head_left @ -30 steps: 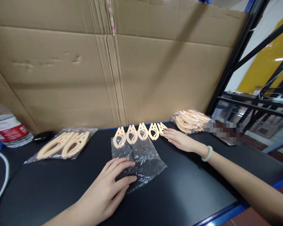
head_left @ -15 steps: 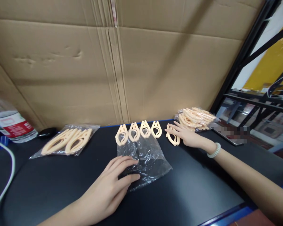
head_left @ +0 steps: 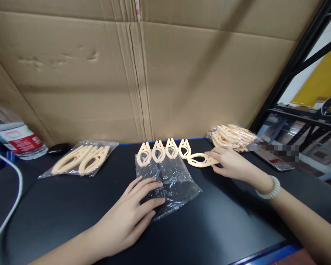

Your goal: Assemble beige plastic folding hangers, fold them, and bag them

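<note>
Fingers of the right hand [head_left: 233, 165] grip one cream piece [head_left: 200, 165] near its tip, best kept low, while the spread left hand [head_left: 128, 213] should steady the clear bag [head_left: 179, 187].

This looks like a packing corner in a workshop or storeroom. Under the left hand [head_left: 128, 217] and right hand [head_left: 234, 163] spreads a black, blue-edged tabletop [head_left: 71, 209]. Beyond both stands tall, creased cardboard [head_left: 198, 81]; farther right than the right hand rises a black metal rack [head_left: 288, 75]. Matching cream pieces [head_left: 171, 148] fill a clear packet [head_left: 82, 160] beyond the left hand and a heaped bag [head_left: 233, 138] just past the right.
</note>
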Tool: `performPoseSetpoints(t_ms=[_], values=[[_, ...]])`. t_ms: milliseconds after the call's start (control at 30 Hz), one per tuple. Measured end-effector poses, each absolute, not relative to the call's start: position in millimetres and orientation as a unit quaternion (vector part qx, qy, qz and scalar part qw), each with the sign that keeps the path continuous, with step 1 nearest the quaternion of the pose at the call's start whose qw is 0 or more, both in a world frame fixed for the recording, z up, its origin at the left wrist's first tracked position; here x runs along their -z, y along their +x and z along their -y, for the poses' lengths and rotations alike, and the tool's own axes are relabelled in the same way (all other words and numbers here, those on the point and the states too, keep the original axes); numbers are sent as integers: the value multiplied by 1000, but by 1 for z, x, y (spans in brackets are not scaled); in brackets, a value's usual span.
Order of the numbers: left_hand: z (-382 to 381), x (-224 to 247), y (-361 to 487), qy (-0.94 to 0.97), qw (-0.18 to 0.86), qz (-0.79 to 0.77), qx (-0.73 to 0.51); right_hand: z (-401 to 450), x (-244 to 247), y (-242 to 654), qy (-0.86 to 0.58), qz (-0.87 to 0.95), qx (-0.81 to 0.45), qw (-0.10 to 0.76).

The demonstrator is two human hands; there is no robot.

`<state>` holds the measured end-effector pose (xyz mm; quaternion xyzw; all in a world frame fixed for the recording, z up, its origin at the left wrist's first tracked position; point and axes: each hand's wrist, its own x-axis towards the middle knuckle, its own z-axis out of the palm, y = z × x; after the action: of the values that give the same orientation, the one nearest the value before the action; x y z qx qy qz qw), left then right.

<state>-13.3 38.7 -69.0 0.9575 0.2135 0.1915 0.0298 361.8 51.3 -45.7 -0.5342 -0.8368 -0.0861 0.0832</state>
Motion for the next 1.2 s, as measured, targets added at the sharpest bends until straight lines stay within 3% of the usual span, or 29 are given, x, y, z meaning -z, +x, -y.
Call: performPoseSetpoints(t_ms=[467, 600, 733, 900, 1200], values=[[-38, 63, -15, 964, 17, -224, -141, -3, 31, 304, -399, 779, 156, 459], [-37, 64, -13, 964, 19, -223, -142, 32, 28, 283, -305, 849, 87, 421], [-39, 63, -13, 967, 25, -222, -127, 41, 32, 269, -254, 889, 101, 368], [-39, 62, -14, 966, 29, -224, -125, 39, 36, 256, -244, 861, 178, 409], [-37, 60, -12, 967, 22, -214, -140, 40, 26, 257, -265, 918, 197, 221]])
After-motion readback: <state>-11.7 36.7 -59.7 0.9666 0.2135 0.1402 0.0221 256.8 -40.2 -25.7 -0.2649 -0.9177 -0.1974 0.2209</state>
